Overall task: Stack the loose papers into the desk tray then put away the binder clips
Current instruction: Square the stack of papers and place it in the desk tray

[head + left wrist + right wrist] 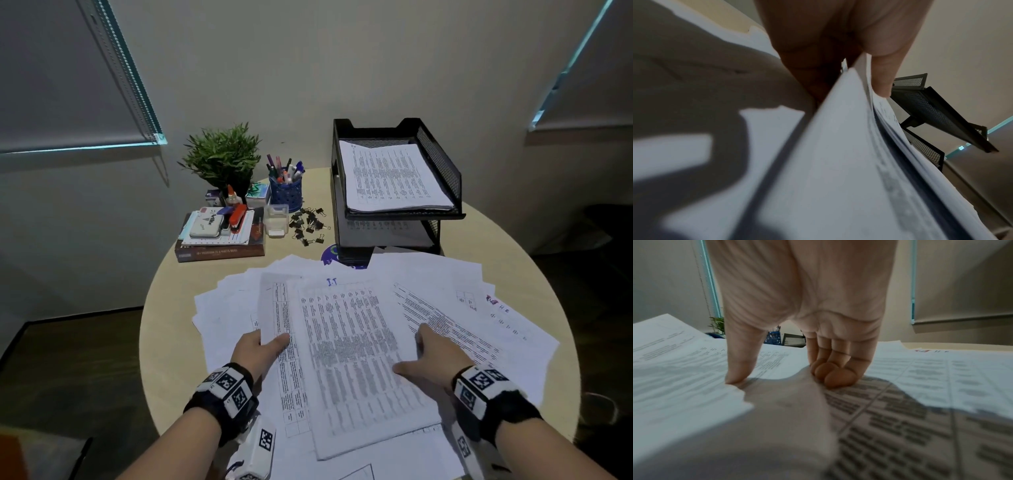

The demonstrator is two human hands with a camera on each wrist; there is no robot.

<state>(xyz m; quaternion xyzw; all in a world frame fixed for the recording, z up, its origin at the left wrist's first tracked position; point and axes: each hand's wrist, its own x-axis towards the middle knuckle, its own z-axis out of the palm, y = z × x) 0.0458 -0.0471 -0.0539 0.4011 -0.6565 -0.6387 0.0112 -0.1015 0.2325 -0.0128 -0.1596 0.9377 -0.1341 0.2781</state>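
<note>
The loose papers (346,342) lie fanned over the near half of the round table (161,359), with the two-tier mesh desk tray (442,171) at about one o'clock beyond them, a printed sheaf already in its top tier. The left hand (255,353) pinches the nine-o'clock edge of a few sheets, thumb on top and fingers under, as the left wrist view confirms. The right hand (433,359) has its thumb spread and its fingers curled, tips pressing a printed sheet at three o'clock; it grips nothing that I can see.

The step in hand looks like gathering. Best to draw both sides toward the middle, square the edges by tapping them on the table, then lift with support underneath (thin sheets sag and slide).

The binder clips (308,224) sit scattered at twelve o'clock, just beside a clear plastic box (275,219), untouched.
</note>
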